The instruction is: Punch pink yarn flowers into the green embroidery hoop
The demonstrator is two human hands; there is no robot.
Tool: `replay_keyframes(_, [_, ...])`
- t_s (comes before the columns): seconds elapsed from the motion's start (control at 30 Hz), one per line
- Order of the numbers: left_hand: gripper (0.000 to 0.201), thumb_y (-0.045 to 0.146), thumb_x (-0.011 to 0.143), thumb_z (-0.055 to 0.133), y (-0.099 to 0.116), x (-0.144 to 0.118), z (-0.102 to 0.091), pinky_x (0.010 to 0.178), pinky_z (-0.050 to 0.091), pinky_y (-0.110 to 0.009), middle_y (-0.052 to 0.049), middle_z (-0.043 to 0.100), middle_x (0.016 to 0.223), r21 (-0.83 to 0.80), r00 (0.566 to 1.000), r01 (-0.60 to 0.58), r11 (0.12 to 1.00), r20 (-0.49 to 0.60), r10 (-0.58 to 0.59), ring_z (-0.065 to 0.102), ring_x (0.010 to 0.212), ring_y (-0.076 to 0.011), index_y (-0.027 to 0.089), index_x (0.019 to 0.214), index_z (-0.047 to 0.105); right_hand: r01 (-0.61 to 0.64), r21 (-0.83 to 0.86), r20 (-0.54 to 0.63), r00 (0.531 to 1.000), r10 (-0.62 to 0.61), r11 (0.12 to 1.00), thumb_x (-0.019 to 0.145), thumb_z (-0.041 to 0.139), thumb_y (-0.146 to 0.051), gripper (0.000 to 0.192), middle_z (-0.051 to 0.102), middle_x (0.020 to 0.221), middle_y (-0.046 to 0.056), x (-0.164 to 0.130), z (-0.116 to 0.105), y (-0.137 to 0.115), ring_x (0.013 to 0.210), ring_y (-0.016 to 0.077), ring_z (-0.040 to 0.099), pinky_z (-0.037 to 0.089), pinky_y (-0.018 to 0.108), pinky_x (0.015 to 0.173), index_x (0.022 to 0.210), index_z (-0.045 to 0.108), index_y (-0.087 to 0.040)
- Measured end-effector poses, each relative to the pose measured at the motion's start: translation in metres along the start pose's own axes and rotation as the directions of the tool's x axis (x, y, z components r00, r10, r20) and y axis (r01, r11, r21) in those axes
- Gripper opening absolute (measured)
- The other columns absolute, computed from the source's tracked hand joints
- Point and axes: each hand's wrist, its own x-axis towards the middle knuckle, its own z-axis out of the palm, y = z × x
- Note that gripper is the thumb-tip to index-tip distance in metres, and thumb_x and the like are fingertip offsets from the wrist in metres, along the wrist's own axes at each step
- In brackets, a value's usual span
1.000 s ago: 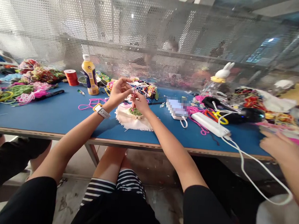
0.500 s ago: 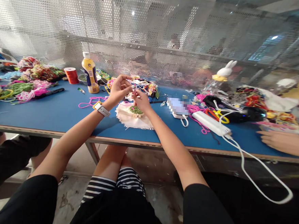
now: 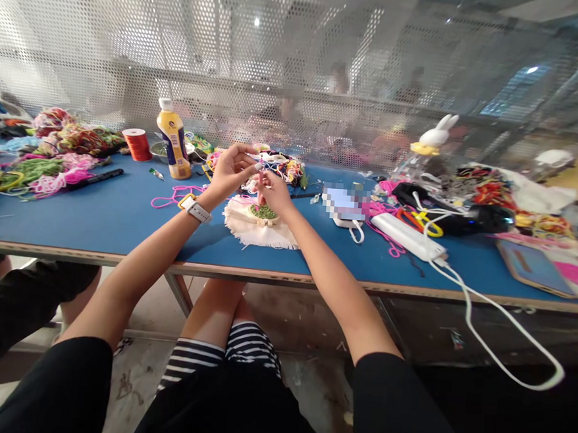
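Both my hands meet above an embroidery hoop (image 3: 263, 215) that lies on the table, its round of green stitching ringed by cream cloth (image 3: 239, 225) with a frayed edge. My left hand (image 3: 232, 173), with a white watch on the wrist, has thumb and fingers pinched together. Close against it, my right hand (image 3: 273, 192) is pinched as well, its lower fingers curled down over the stitching. What the fingertips hold is too small to make out. Just behind the hands sits a tangled heap of coloured thread (image 3: 290, 167).
Left are a yellow drink bottle (image 3: 174, 141), a red thread spool (image 3: 136, 145), yarn piles (image 3: 76, 139) and pink cord (image 3: 176, 197). Right are a phone (image 3: 343, 206), a white power strip (image 3: 409, 238) whose cable hangs over the table edge, a rabbit-topped bottle (image 3: 430, 144) and a flat tablet-like thing (image 3: 533, 266).
Another person's hand at the right edge of the table has gone from view, uncovering the flat tablet-like thing. My hands stay almost where they were.
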Motion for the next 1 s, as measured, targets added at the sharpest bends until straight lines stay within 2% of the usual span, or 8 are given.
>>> replay_keyframes(0.13, [0.026,0.024,0.075,0.073,-0.004,0.001,-0.001,0.07,0.056,-0.022,-0.004,0.071,0.091,0.094,1.0,0.0,0.996,-0.014,0.001,0.069,0.082,-0.0115,0.018,0.095,0.058,-0.073,0.063,0.074,0.995,0.068,0.995,0.084,0.066,-0.033,0.019,0.061,0.069,-0.003,0.0,-0.001,-0.003,0.043,0.0078,0.054,0.044,0.02,0.041,0.078,0.052,-0.02])
replay_keyframes(0.27, [0.028,0.027,0.073,0.077,-0.011,0.0,0.001,0.072,0.059,-0.024,-0.004,0.072,0.085,-0.016,0.999,0.021,1.0,0.032,-0.02,0.071,0.077,-0.0122,0.017,0.092,0.058,-0.119,0.082,0.118,0.987,0.109,0.99,0.08,0.071,-0.032,0.023,0.057,0.061,-0.004,-0.003,-0.002,-0.006,0.044,0.0097,0.057,0.047,0.022,0.044,0.073,0.053,-0.019])
replay_keyframes(0.4, [0.036,0.032,0.071,0.081,-0.016,-0.001,0.003,0.071,0.06,-0.025,-0.001,0.071,0.077,-0.099,0.998,0.03,0.995,0.054,-0.025,0.072,0.073,-0.0131,0.019,0.093,0.056,-0.139,0.088,0.161,0.979,0.123,0.986,0.08,0.071,-0.029,0.017,0.057,0.061,-0.003,-0.005,-0.006,-0.009,0.047,0.0116,0.058,0.053,0.028,0.05,0.078,0.06,-0.017])
replay_keyframes(0.53, [0.041,0.035,0.071,0.082,-0.018,-0.002,0.005,0.066,0.059,-0.024,0.001,0.069,0.075,-0.116,0.998,0.048,0.992,0.047,-0.043,0.071,0.068,-0.0121,0.02,0.096,0.053,-0.126,0.067,0.227,0.968,0.108,0.99,0.073,0.075,-0.024,0.015,0.063,0.072,0.001,-0.004,-0.02,-0.017,0.058,0.0129,0.061,0.055,0.029,0.057,0.077,0.063,-0.015])
replay_keyframes(0.67, [0.044,0.037,0.071,0.082,-0.02,-0.002,0.005,0.067,0.059,-0.024,0.001,0.068,0.073,-0.139,0.997,0.06,0.988,0.06,-0.052,0.071,0.069,-0.0125,0.02,0.097,0.051,0.002,0.1,0.128,0.992,-0.014,0.995,0.075,0.071,-0.025,0.033,0.063,0.111,0.005,-0.001,-0.036,-0.029,0.074,0.0122,0.063,0.054,0.025,0.062,0.107,0.065,-0.021])
replay_keyframes(0.73, [0.045,0.038,0.071,0.082,-0.02,-0.003,0.005,0.07,0.06,-0.025,0.001,0.068,0.074,-0.156,0.994,0.068,0.985,0.09,-0.055,0.072,0.072,-0.0136,0.02,0.099,0.051,0.047,0.124,0.063,0.996,-0.055,0.991,0.081,0.065,-0.031,0.036,0.062,0.118,0.004,0.0,-0.036,-0.034,0.076,0.0119,0.062,0.054,0.025,0.062,0.116,0.062,-0.025])
replay_keyframes(0.87, [0.045,0.038,0.072,0.081,-0.019,-0.003,0.007,0.068,0.06,-0.024,0.001,0.067,0.071,-0.162,0.994,0.046,0.986,0.107,-0.029,0.072,0.07,-0.0135,0.019,0.099,0.051,0.091,0.147,-0.067,0.994,-0.082,0.985,0.08,0.068,-0.034,0.03,0.068,0.106,0.005,0.004,-0.022,-0.032,0.077,0.0136,0.063,0.055,0.026,0.065,0.107,0.066,-0.021])
replay_keyframes(1.0, [0.046,0.038,0.071,0.082,-0.017,-0.003,0.009,0.066,0.06,-0.024,0.002,0.067,0.07,-0.165,0.996,0.046,0.985,0.079,-0.033,0.071,0.066,-0.0126,0.019,0.098,0.05,0.056,0.23,-0.155,0.988,-0.02,0.972,0.074,0.074,-0.031,0.03,0.07,0.093,0.004,0.009,-0.014,-0.023,0.078,0.0147,0.066,0.058,0.029,0.072,0.1,0.064,-0.019])
